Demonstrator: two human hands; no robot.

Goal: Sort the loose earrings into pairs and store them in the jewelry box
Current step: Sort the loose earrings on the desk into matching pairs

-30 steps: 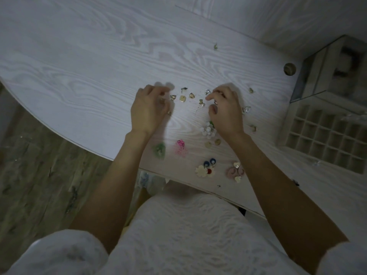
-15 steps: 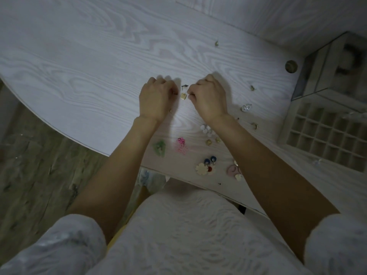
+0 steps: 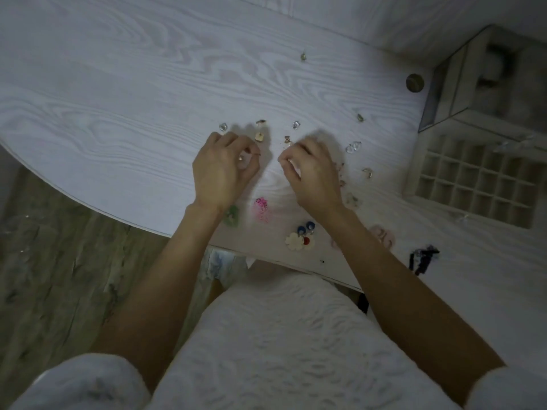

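A: Floorboards (image 3: 44, 261) fill the far left, below the curved edge of the white table (image 3: 118, 84). What comes next along the table?

B: A small clear earring (image 3: 223, 126) lies just beyond the left hand (image 3: 220, 173). That hand rests on the table with its fingers curled in, thumb and fingertips pinched on a tiny pale piece (image 3: 241, 158) (too small to name with any certainty).

A: And between the hands?

B: A square gold earring (image 3: 260, 137) and a small stud (image 3: 261, 122) beyond it. Nearer the person sit a green earring (image 3: 231, 216) and a pink one (image 3: 262, 209), close together.

A: The right hand (image 3: 313, 176)?

B: Fingers bunched, tips drawn together at the table; whether they grip anything cannot be told. Below it lie two blue studs (image 3: 305, 228), touching a cream flower piece (image 3: 294, 241).

A: Further right?

B: Loose earrings are scattered about: a clear one (image 3: 353, 147), a curved one (image 3: 368, 172), a pink pair (image 3: 383, 235) beside the forearm. The jewelry box (image 3: 473, 179) stands open at the right edge, its grid of compartments well apart from both hands, and none of the visible compartments shows an earring.
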